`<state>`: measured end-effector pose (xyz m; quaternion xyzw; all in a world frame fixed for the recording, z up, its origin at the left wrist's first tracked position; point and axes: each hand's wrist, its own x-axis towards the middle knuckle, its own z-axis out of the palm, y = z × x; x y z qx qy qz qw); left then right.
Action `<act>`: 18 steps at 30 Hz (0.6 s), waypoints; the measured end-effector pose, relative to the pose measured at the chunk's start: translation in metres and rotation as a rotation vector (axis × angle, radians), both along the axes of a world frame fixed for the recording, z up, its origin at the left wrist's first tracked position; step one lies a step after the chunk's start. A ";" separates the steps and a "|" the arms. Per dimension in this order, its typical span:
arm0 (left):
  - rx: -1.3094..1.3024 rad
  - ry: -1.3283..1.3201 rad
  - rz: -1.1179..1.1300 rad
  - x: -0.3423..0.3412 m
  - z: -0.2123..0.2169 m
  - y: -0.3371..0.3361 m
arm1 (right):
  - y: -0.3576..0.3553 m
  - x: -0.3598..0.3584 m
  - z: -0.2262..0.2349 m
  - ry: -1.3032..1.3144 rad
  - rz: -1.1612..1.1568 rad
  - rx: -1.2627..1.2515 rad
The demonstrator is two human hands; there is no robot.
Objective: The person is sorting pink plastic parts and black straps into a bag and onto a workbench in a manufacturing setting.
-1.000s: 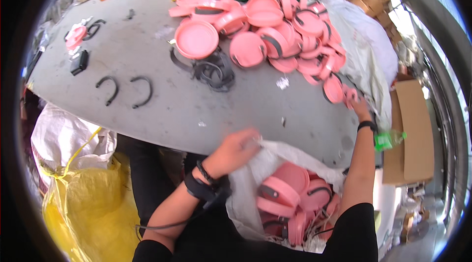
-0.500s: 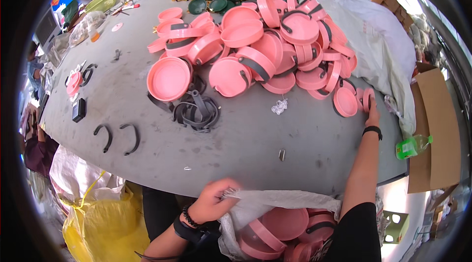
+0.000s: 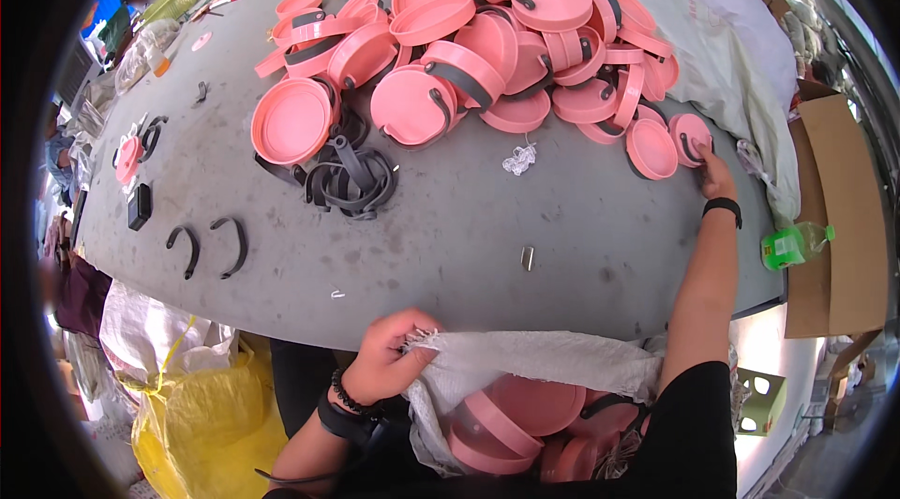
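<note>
Two hands are working at one grey table. The left hand is clenching the frayed rim of one white sack at the near edge; the right hand is grasping one pink lid at the right, its thumb over the near edge, its fingers partly hidden. The lid is sitting just beside a pile of similar pieces, too overlapped to count. Two dark C-shaped handles are lying at left. The lid is showing a smooth, plastic-looking disc, the sack a coarse weave. The lid is tilting, its broad face pointing nearward, its foreshortened outline running longest far to near.
</note>
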<state>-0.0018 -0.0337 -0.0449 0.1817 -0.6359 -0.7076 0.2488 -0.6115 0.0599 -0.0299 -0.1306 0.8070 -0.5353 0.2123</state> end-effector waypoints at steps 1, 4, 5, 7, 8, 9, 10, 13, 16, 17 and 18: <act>-0.004 0.007 0.002 0.000 0.000 0.000 | 0.001 0.006 0.001 0.002 0.001 0.003; -0.028 0.021 0.005 0.000 0.003 0.000 | 0.002 0.037 0.003 -0.051 0.022 -0.270; -0.053 0.024 0.006 0.001 0.004 -0.001 | 0.002 0.048 0.004 -0.106 -0.009 -0.412; -0.068 0.025 0.002 0.000 0.004 -0.001 | 0.009 0.053 0.012 -0.147 -0.041 -0.549; -0.048 0.031 -0.005 -0.001 0.004 0.000 | 0.013 0.053 0.016 -0.214 -0.026 -0.768; -0.030 0.041 -0.013 -0.003 0.003 -0.001 | 0.018 0.052 0.022 -0.279 -0.007 -0.988; -0.027 0.043 -0.006 -0.002 0.003 -0.001 | 0.016 0.066 0.031 -0.314 0.079 -1.072; -0.091 0.058 -0.005 0.001 0.003 -0.002 | 0.002 0.108 0.048 -0.396 0.237 -0.922; -0.133 0.062 0.011 0.004 0.003 -0.002 | -0.016 0.132 0.046 -0.258 0.321 -0.437; -0.144 0.066 0.018 0.002 0.003 -0.001 | -0.021 0.138 0.047 -0.128 0.335 -0.204; -0.154 0.071 0.025 0.001 0.003 0.000 | -0.024 0.139 0.050 -0.009 0.346 -0.064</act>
